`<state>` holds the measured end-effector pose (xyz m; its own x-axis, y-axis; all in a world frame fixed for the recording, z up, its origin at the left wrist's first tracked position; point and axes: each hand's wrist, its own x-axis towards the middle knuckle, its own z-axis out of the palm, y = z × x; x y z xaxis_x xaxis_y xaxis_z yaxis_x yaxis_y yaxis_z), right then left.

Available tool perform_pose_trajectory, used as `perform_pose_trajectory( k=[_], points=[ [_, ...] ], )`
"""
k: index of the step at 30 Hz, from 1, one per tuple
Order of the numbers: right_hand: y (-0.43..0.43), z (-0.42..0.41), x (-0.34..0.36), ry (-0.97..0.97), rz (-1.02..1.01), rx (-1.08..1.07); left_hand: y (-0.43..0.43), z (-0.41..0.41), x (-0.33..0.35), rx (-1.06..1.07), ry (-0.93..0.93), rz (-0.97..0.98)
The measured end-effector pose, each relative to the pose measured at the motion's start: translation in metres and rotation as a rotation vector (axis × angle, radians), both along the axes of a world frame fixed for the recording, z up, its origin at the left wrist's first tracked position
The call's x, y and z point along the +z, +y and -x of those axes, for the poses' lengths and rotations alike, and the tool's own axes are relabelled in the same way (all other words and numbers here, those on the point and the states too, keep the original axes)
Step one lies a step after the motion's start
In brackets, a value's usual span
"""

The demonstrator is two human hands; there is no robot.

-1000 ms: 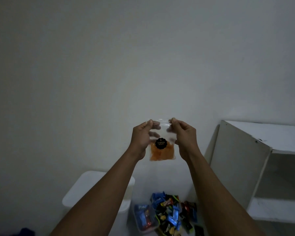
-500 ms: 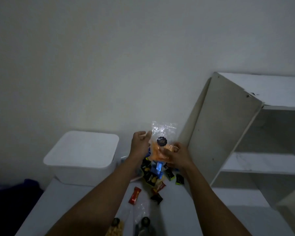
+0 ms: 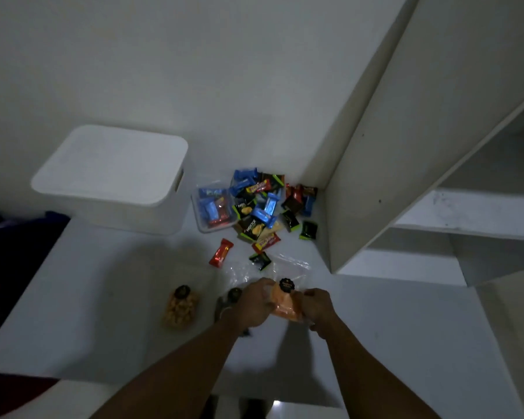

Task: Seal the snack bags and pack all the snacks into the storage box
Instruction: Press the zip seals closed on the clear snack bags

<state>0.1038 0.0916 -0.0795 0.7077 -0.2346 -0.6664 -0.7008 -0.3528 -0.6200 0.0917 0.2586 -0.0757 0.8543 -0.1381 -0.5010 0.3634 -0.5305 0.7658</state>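
My left hand [image 3: 254,303] and my right hand [image 3: 315,306] both grip a clear bag of orange snacks [image 3: 285,305] with a round black label, low over the white table [image 3: 103,313]. Its clear top points away from me. To the left lie a clear bag of yellow puffs [image 3: 180,306] and a dark-filled bag [image 3: 229,299], partly hidden by my left hand. A pile of small wrapped snacks [image 3: 257,207] sits at the back, some inside a small clear tub [image 3: 214,211]. The white storage box [image 3: 112,176] stands back left with its lid on.
A white shelf unit [image 3: 390,176] stands at the right, its side panel close to the snack pile. A single red wrapped candy [image 3: 221,252] lies apart from the pile. The wall is behind the table. A dark object lies beyond the table's left edge.
My hands have brought the orange snack bag down from in front of the wall to just above the table. The view has tilted downward, showing the tabletop.
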Motion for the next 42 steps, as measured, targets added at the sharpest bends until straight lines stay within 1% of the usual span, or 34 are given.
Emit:
perform_pose_trajectory(
  k=[2, 6, 8, 9, 11, 15, 20, 23, 27, 30, 33, 35, 36, 38, 39, 40, 42],
  points=[
    [-0.005, 0.008, -0.011, 0.031, 0.029, 0.043, -0.003, 0.003, -0.012, -0.113, -0.001, -0.120],
    [-0.011, 0.012, -0.024, 0.045, 0.136, 0.177, -0.009, 0.003, -0.015, -0.173, 0.089, -0.217],
    [-0.011, 0.014, -0.023, 0.025, 0.157, 0.179, -0.011, 0.003, -0.015, -0.205, 0.032, -0.266],
    [-0.012, 0.015, -0.022, 0.006, 0.152, 0.172, -0.012, 0.003, -0.014, -0.210, -0.007, -0.277],
    [-0.013, 0.015, -0.023, -0.027, 0.146, 0.197, -0.014, 0.003, -0.013, -0.219, -0.015, -0.269],
    [-0.020, 0.006, -0.026, -0.002, 0.209, 0.395, -0.015, -0.002, -0.021, -0.277, 0.044, -0.301],
    [-0.024, -0.017, -0.020, -0.070, 0.202, 0.368, -0.018, -0.021, -0.016, -0.259, 0.055, -0.379],
    [-0.023, -0.042, -0.012, -0.127, 0.190, 0.359, -0.016, -0.043, -0.011, -0.185, 0.039, -0.404],
    [-0.016, -0.082, -0.012, -0.174, 0.115, 0.339, -0.010, -0.078, -0.009, -0.096, -0.012, -0.443],
    [-0.005, -0.111, -0.016, -0.182, 0.062, 0.318, -0.006, -0.100, -0.010, 0.052, -0.011, -0.458],
    [0.009, -0.135, -0.026, -0.148, -0.016, 0.296, -0.005, -0.113, -0.009, 0.246, 0.042, -0.386],
    [0.018, -0.150, -0.038, -0.121, -0.042, 0.313, -0.002, -0.121, -0.016, 0.343, 0.039, -0.350],
    [0.022, -0.156, -0.044, -0.118, -0.040, 0.329, 0.000, -0.124, -0.021, 0.396, 0.019, -0.304],
    [0.030, -0.167, -0.054, -0.090, -0.003, 0.353, 0.002, -0.131, -0.026, 0.542, -0.004, -0.101],
    [0.033, -0.172, -0.054, -0.067, 0.022, 0.337, 0.005, -0.135, -0.035, 0.620, -0.036, -0.028],
    [0.035, -0.177, -0.061, -0.064, 0.030, 0.301, 0.009, -0.139, -0.043, 0.679, -0.055, 0.004],
    [0.039, -0.188, -0.069, -0.091, 0.010, 0.192, 0.009, -0.147, -0.049, 0.726, -0.082, 0.040]
  ],
)
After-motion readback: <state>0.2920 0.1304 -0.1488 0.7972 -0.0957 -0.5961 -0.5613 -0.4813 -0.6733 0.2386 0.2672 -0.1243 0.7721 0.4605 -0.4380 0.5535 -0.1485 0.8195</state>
